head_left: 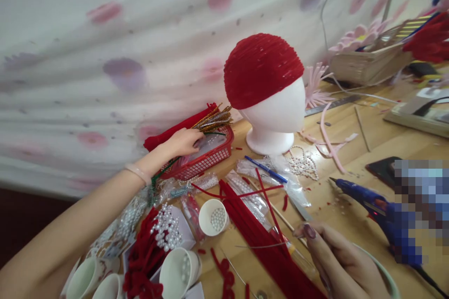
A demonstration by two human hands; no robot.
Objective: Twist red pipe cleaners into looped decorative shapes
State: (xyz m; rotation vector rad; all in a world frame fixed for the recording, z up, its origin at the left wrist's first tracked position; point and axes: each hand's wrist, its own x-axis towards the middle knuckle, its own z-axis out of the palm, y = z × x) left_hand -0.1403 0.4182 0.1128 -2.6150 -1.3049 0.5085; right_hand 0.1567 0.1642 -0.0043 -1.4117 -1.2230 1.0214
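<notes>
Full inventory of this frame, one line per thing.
foam head: 1, white, centre of wooden table
cap: 1, red, on the foam head
basket: 1, red, left of head
gold stems: bundle, over basket
red stems: bundle, front centre
paper cups: four, white, front left, some holding pearls
glue gun: 1, blue, right
pen: 1, blue, by head base
left hand: in the basket, on its contents
right hand: front, pinching a thin wire
</notes>
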